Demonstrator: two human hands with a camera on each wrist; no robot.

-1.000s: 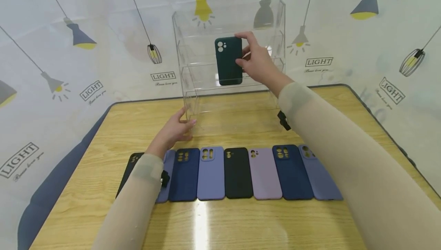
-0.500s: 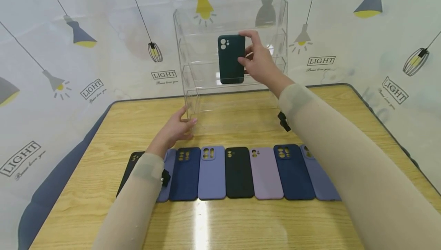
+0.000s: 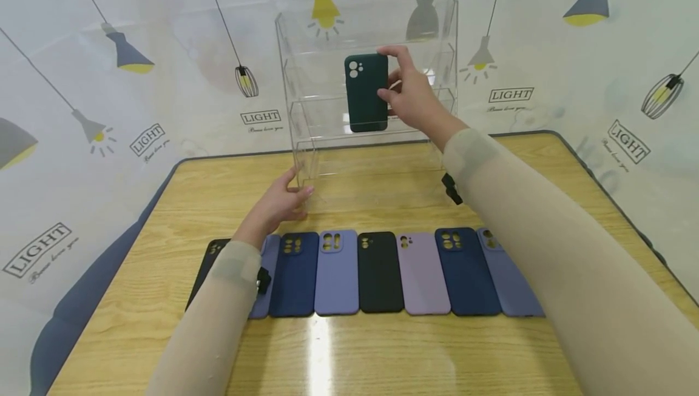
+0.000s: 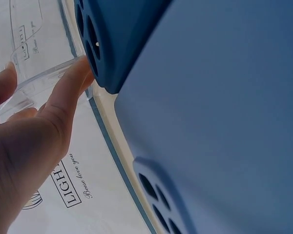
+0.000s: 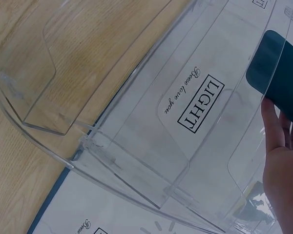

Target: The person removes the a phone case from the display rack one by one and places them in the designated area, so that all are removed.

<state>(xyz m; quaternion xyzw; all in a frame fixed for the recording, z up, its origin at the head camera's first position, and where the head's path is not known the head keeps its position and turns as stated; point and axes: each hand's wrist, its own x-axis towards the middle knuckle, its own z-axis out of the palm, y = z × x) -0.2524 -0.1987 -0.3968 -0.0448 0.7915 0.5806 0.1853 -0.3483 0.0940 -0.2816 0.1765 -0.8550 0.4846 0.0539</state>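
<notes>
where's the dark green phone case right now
In the head view, the dark green phone case stands upright at the clear acrylic shelf's middle tier, held by the right hand.

Wooden table (image 3: pixel 382 353), dark edge trim. On it: clear acrylic rack (image 3: pixel 306 159) at the back, row of eight phone cases (image 3: pixel 377 271) laid flat side by side nearer the front.

Dark green phone case (image 3: pixel 366 93), upright, camera cutouts at top, at clear acrylic rack (image 3: pixel 306 129) middle tier
</notes>
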